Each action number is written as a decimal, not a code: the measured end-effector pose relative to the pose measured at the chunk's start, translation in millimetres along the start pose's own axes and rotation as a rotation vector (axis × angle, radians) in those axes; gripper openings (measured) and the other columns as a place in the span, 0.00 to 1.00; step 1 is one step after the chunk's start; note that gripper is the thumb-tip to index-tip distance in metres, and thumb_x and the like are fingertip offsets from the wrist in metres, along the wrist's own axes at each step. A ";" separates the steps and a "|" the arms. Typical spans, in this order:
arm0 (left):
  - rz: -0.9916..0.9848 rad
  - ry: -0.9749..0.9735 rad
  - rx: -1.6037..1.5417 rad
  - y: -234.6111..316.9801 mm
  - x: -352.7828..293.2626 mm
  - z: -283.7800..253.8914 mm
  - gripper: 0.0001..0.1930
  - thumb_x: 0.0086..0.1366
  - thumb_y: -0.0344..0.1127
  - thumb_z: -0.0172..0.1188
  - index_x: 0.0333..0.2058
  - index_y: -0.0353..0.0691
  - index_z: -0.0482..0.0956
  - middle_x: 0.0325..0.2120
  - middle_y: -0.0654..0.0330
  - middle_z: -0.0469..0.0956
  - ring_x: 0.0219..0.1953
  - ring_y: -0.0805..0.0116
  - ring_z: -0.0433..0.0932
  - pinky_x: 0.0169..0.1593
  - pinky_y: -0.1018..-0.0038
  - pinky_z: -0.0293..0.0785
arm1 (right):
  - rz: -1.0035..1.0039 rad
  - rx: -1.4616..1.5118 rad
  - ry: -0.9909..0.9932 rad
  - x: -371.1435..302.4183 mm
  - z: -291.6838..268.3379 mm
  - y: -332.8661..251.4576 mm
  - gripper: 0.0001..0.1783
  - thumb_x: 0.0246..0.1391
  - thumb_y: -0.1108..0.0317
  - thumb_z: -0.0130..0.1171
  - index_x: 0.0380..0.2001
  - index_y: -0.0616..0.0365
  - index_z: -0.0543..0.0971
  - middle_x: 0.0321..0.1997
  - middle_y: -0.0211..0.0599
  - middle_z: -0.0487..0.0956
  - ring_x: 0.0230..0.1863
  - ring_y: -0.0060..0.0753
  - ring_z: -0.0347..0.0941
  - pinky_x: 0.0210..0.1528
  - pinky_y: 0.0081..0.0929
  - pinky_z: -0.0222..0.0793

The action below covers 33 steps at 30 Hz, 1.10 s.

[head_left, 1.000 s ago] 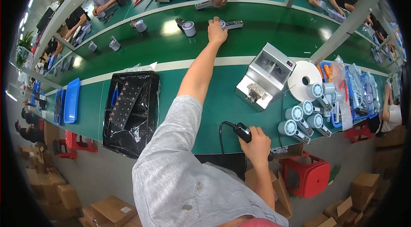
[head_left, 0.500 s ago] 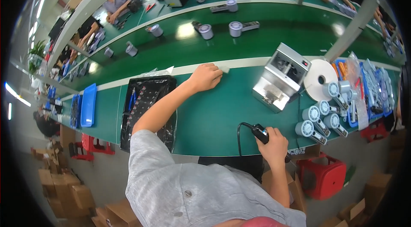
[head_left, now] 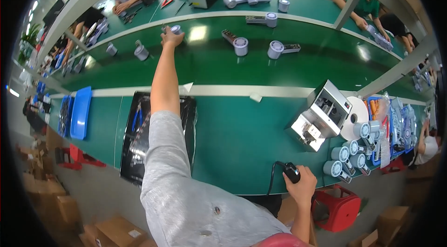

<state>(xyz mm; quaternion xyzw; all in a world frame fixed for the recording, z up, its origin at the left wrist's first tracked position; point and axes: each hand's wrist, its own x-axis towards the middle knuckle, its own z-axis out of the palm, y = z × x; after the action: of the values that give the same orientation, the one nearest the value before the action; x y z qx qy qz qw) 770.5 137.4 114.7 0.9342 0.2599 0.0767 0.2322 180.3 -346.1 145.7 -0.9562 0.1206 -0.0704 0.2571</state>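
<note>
My left arm stretches over the green belt, and my left hand (head_left: 172, 38) closes its fingers on a pale lilac handheld fan (head_left: 176, 29) with a round head. The fingers partly cover its handle. At the bench's front edge my right hand (head_left: 303, 184) is wrapped round a black corded electric screwdriver (head_left: 292, 172); its working end is hidden by the hand. Two more round-headed fans, one left (head_left: 240, 46) and one right (head_left: 275, 50), lie on the belt to the right of my left hand.
A silver machine (head_left: 321, 115) and a white reel (head_left: 355, 119) stand at right, beside several pale-blue fans (head_left: 333, 168) and filled blue trays. A black-lined tray (head_left: 128, 154) lies under my left arm. A blue tray (head_left: 81, 112) is at far left. People work across the belt.
My left hand has gone from the bench's back edge forward and left onto the belt, taking hold of a fan. My right hand still holds the screwdriver. The view has shifted.
</note>
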 end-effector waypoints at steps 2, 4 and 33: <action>0.121 0.019 0.134 10.6 19.7 15.5 0.57 0.59 0.61 0.72 0.80 0.65 0.47 0.80 0.51 0.49 0.75 0.34 0.61 0.69 0.43 0.70 | 0.003 0.000 0.013 -0.3 -0.1 -2.2 0.21 0.40 0.63 0.81 0.36 0.58 0.83 0.33 0.44 0.81 0.33 0.56 0.81 0.35 0.46 0.75; 0.122 0.016 0.133 13.6 27.3 31.4 0.55 0.60 0.61 0.72 0.80 0.68 0.49 0.82 0.53 0.45 0.74 0.29 0.60 0.68 0.39 0.70 | 0.030 -0.032 0.024 -0.1 -0.1 -3.0 0.21 0.40 0.62 0.81 0.37 0.56 0.83 0.33 0.42 0.81 0.32 0.55 0.81 0.33 0.46 0.75; 1.344 -0.867 -0.278 -56.0 -494.0 -118.2 0.16 0.46 0.13 0.64 0.35 0.36 0.85 0.54 0.55 0.83 0.65 0.43 0.75 0.63 0.54 0.78 | -0.096 -0.023 -0.001 -9.6 7.2 17.5 0.21 0.52 0.55 0.76 0.41 0.53 0.78 0.37 0.44 0.81 0.36 0.62 0.83 0.37 0.56 0.77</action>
<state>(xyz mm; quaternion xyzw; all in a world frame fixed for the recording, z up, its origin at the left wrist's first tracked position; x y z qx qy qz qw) 292.6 -31.1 181.0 0.7998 -0.4818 -0.1375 0.3305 169.0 -354.9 130.0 -0.9639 0.0752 -0.0808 0.2425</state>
